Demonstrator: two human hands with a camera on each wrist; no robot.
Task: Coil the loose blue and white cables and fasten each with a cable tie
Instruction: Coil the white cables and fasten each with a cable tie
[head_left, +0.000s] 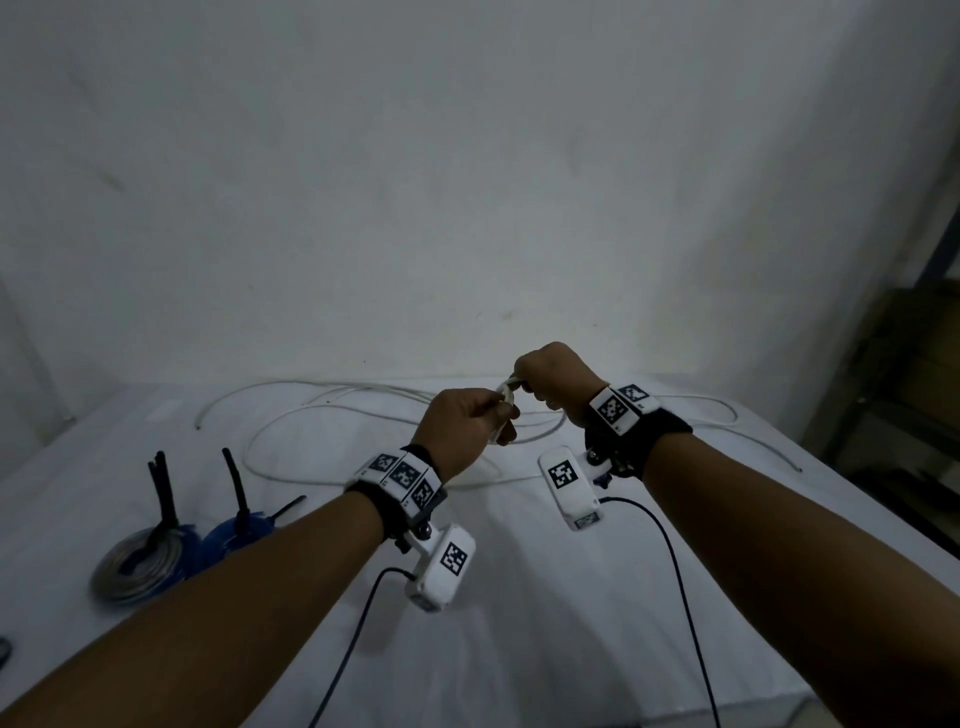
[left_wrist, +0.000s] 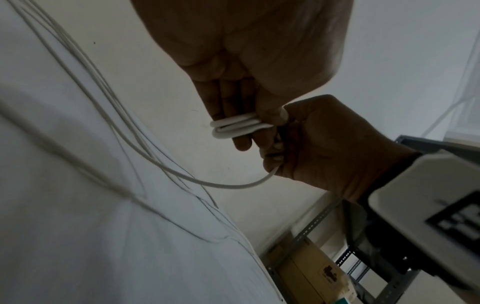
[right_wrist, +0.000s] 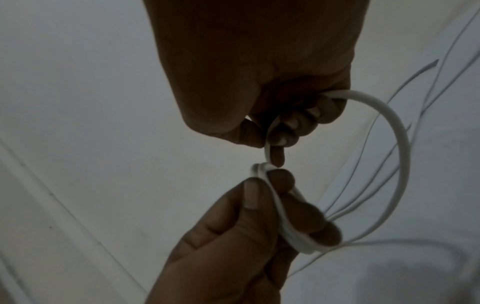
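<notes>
A long white cable (head_left: 332, 410) lies in loose loops across the far side of the white-covered table (head_left: 519, 623). My left hand (head_left: 501, 421) is raised above it and holds a small tight coil of the white cable (left_wrist: 233, 127) wound round its fingers, thumb pressing on top (right_wrist: 283, 218). Just beyond it, my right hand (head_left: 524, 387) pinches the running strand next to that coil (right_wrist: 270, 144). From the right fist a free loop (right_wrist: 400, 148) arcs out and down to the table. The two hands almost touch.
At the near left of the table lie a tied white-grey coil (head_left: 137, 566) and a blue coil (head_left: 239, 530), each with black tie tails sticking up. A metal rack with cardboard boxes (head_left: 904, 374) stands to the right. Black leads (head_left: 670, 561) hang from the wrist cameras.
</notes>
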